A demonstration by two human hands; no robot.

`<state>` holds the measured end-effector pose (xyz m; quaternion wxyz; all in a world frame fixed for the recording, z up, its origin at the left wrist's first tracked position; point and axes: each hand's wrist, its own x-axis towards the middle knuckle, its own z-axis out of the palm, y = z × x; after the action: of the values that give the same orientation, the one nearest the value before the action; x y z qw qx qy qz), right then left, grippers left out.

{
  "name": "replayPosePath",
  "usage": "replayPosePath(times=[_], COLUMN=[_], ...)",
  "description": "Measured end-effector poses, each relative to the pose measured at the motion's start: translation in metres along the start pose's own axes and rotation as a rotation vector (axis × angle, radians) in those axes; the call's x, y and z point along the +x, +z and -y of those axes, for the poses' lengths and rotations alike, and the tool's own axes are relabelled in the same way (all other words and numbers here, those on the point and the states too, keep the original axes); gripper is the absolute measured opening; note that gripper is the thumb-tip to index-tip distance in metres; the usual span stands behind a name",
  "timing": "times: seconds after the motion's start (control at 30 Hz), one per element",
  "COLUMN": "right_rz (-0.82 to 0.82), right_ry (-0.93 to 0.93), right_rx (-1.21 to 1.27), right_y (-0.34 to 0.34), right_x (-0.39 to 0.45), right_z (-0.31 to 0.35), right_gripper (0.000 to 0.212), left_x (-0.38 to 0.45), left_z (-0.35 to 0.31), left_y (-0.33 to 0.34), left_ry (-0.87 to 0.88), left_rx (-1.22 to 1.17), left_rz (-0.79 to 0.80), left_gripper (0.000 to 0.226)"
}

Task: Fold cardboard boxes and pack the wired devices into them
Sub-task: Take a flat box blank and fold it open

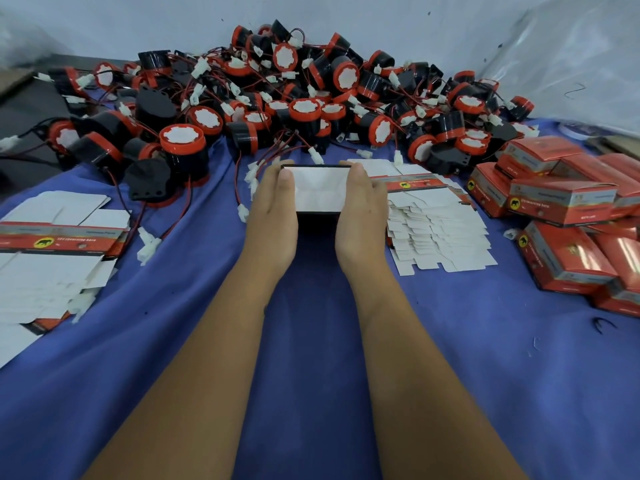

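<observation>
An opened-up cardboard box (318, 188) is held upright in the middle of the blue cloth, its white inside facing me. My left hand (273, 206) presses its left side and my right hand (360, 209) presses its right side, fingertips curled over the far top edge. Behind it lies a big heap of black and red wired devices (277, 98) with white connectors. A fan of flat unfolded boxes (433, 230) lies just right of my right hand. Another stack of flat boxes (52, 244) lies at the left.
Finished red boxes (568, 237) are piled at the right. A blue cloth (311, 341) covers the work surface. Loose white connectors (149, 244) on red and black wires trail over the cloth left of my left hand. A pale wall rises behind the heap.
</observation>
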<state>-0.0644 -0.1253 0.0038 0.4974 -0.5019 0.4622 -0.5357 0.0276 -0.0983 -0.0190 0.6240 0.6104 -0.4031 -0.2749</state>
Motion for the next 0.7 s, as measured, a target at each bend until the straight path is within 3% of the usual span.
replayPosePath(times=[0.1,0.2,0.23,0.33,0.43,0.53,0.6,0.7], right_rz=[0.082,0.023,0.029,0.058,0.096,0.060,-0.014,-0.059], right_ry=[-0.014,-0.006,-0.026,-0.102,-0.127,-0.185,-0.227,-0.350], right_rx=[0.028,0.221,0.274,0.278,0.167,-0.027,-0.168,-0.516], right_y=[-0.004,-0.008,-0.009,-0.011,-0.010,-0.009,-0.009,-0.010], right_x=[0.001,0.007,0.008,0.011,0.010,0.007,0.008,0.010], right_z=[-0.001,0.001,0.000,-0.003,-0.005,-0.009,-0.011,-0.017], right_gripper=[0.034,0.016,0.010,0.032,0.052,0.040,0.025,0.027], left_x=[-0.003,-0.002,-0.001,0.004,0.004,0.007,0.012,0.018], left_z=[-0.003,-0.006,-0.005,-0.002,0.002,0.001,0.002,0.008], left_y=[-0.004,-0.005,-0.006,-0.006,-0.007,-0.010,-0.019,-0.044], left_ry=[0.119,0.215,0.205,0.066,0.159,0.269,0.323,0.193], left_rx=[0.116,0.127,0.129,0.097,0.238,0.396,0.688,0.956], left_rz=[0.017,0.045,0.062,0.111,0.159,0.079,-0.022,-0.117], left_gripper=[0.042,0.044,0.048,0.060,0.065,0.075,0.070,0.051])
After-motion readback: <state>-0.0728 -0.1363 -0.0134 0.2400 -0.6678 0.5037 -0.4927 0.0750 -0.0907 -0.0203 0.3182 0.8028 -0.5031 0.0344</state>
